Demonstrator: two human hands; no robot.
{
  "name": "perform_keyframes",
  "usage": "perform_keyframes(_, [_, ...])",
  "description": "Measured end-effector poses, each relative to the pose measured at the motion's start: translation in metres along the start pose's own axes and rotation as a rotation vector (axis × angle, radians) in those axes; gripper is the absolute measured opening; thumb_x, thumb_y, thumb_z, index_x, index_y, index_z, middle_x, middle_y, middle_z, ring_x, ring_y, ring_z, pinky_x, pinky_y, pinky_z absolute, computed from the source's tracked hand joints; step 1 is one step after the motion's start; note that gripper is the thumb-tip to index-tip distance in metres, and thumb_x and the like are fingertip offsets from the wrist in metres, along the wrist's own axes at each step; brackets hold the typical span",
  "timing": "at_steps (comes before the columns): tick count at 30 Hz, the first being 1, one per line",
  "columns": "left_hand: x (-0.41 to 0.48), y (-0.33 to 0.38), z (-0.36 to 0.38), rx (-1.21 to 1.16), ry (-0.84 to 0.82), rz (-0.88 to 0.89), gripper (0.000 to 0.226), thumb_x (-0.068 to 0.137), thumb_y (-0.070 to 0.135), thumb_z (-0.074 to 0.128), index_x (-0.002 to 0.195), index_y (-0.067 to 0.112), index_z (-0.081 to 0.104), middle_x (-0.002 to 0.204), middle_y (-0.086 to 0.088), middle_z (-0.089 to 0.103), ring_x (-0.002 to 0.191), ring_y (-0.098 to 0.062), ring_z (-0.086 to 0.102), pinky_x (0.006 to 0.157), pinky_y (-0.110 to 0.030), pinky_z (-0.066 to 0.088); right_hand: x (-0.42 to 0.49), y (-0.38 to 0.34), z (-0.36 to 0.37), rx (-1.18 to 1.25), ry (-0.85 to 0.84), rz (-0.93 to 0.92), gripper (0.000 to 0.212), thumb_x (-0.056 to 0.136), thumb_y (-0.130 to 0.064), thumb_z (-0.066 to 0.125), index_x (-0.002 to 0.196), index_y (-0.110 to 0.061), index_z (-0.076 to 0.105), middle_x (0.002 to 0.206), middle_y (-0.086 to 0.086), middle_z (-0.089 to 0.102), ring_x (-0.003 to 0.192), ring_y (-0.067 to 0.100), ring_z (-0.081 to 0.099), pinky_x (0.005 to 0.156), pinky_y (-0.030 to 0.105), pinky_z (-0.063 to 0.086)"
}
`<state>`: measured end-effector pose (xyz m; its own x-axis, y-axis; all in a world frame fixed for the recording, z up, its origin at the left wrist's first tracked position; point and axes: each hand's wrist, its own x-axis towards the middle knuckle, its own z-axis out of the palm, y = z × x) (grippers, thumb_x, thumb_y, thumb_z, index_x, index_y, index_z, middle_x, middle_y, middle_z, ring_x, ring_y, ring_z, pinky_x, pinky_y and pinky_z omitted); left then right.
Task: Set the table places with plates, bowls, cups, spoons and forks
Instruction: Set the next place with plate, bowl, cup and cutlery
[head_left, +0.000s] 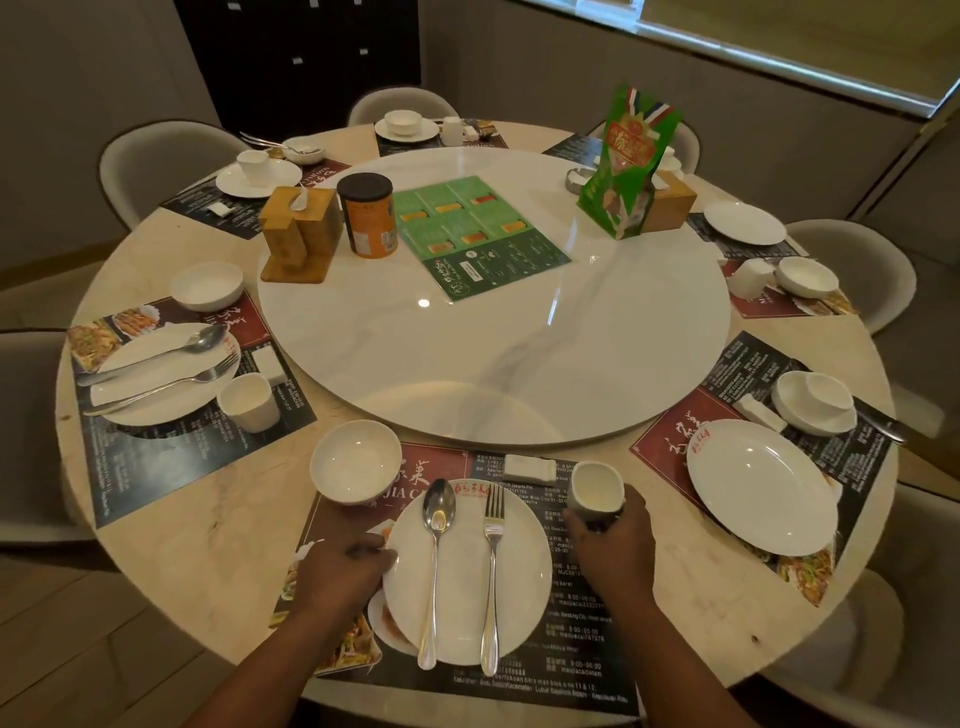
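Right hand (613, 540) grips the cup (595, 486); left hand (343, 566) pinches the plate (524, 561), bowl (356, 467) just beyond.

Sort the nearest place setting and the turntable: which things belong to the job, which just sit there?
Job: plate, left hand gripping its rim; spoon; fork; bowl; cup in right hand.
Lying about: wooden tissue holder, orange canister, green menu, green bag.

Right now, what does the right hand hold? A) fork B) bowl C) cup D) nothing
C: the right hand curls round the white cup just right of the plate; the fork lies on the plate, and the bowl stands on the plate's other side.
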<state>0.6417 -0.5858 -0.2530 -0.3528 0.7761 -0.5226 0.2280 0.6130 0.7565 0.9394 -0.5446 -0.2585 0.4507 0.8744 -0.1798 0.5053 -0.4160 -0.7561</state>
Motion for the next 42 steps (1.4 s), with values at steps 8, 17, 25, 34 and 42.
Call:
perform_keyframes(8, [-0.007, 0.000, -0.003, 0.056, 0.011, 0.057, 0.025, 0.074, 0.010, 0.078, 0.079, 0.034, 0.071, 0.083, 0.004, 0.075, 0.079, -0.017, 0.070, 0.079, -0.044, 0.059, 0.000, 0.003, 0.002, 0.000, 0.025, 0.004, 0.067, 0.072, -0.034, 0.084, 0.127, -0.023, 0.047, 0.122, 0.004, 0.057, 0.111, 0.024, 0.057, 0.092, 0.045, 0.052])
perform_keyframes(17, [-0.007, -0.008, -0.001, 0.057, 0.048, 0.092, 0.021, 0.076, 0.015, 0.079, 0.088, 0.029, 0.071, 0.088, 0.003, 0.072, 0.087, -0.021, 0.068, 0.084, -0.046, 0.058, -0.052, 0.006, -0.001, -0.065, -0.062, 0.026, 0.018, 0.089, -0.023, 0.062, 0.104, -0.020, 0.052, 0.086, -0.003, 0.063, 0.083, 0.021, 0.062, 0.074, 0.035, 0.052])
perform_keyframes(25, [-0.022, -0.019, 0.018, 0.364, -0.050, 0.301, 0.104, 0.043, 0.065, 0.083, 0.133, 0.030, 0.046, 0.126, 0.007, 0.059, 0.114, -0.016, 0.056, 0.093, -0.039, 0.053, -0.099, 0.004, 0.015, -0.063, -0.273, 0.015, 0.054, 0.077, -0.042, 0.078, 0.118, -0.033, 0.045, 0.111, -0.010, 0.056, 0.096, 0.008, 0.057, 0.074, 0.023, 0.051])
perform_keyframes(34, [-0.021, -0.020, 0.013, 0.408, -0.085, 0.371, 0.106, 0.044, 0.061, 0.083, 0.136, 0.030, 0.042, 0.134, 0.005, 0.054, 0.120, -0.017, 0.050, 0.098, -0.041, 0.049, -0.112, 0.013, 0.026, -0.168, -0.238, -0.109, 0.097, 0.061, -0.053, 0.083, 0.142, -0.030, 0.034, 0.139, -0.004, 0.040, 0.127, 0.016, 0.039, 0.105, 0.038, 0.040])
perform_keyframes(42, [-0.019, -0.021, 0.010, 0.334, -0.115, 0.394, 0.098, 0.047, 0.058, 0.085, 0.133, 0.030, 0.047, 0.129, 0.008, 0.058, 0.116, -0.017, 0.054, 0.095, -0.043, 0.051, -0.113, 0.015, 0.027, -0.150, -0.216, -0.094, 0.097, 0.065, -0.049, 0.084, 0.144, -0.029, 0.032, 0.141, -0.005, 0.038, 0.128, 0.015, 0.039, 0.106, 0.034, 0.039])
